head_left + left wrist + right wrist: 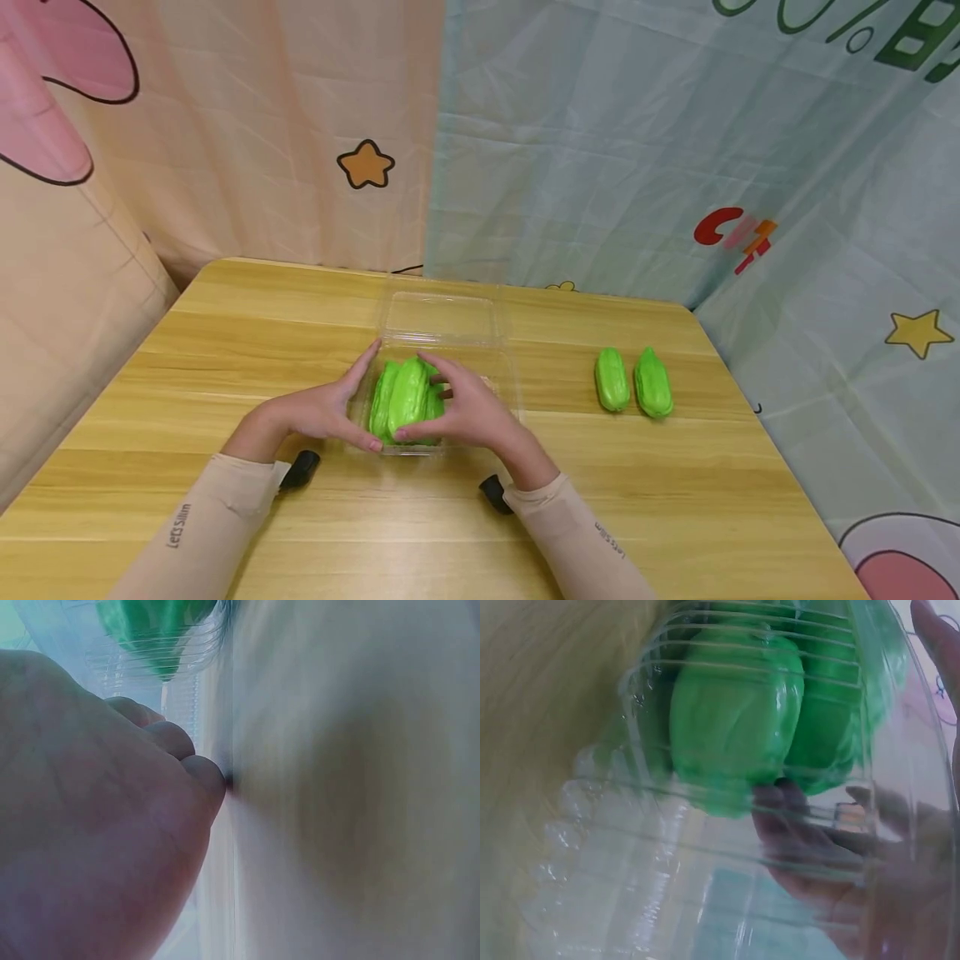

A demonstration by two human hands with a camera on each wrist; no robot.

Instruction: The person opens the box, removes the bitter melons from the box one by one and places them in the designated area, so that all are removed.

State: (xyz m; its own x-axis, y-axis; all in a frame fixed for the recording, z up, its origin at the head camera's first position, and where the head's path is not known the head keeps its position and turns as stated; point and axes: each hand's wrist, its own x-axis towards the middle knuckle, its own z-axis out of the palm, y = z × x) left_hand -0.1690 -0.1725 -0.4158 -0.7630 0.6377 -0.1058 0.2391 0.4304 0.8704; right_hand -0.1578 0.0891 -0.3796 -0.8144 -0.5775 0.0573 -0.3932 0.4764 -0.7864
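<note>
A clear plastic clamshell box [513, 392] sits on the table with its lid [442, 318] folded back. Inside its left half lie several bright green ridged fruits [381, 400] resembling star fruit, side by side. My right hand [476, 408] reaches into the box, thumb at the near end and fingers at the far end of the upper green fruit [408, 392]. Through the box wall, the right wrist view shows fingertips against a green fruit [735, 712]. My left hand [322, 410] rests along the box's left side, fingers and thumb spread. In the left wrist view, its bent fingers [169, 739] are beside the box.
Two more green ridged fruits [612, 380] [654, 383] lie next to each other on the wooden table [720, 500], right of the box. Printed curtains [570, 150] hang behind the table and along its sides. Black wrist-camera mounts [300, 471] protrude from both sleeves.
</note>
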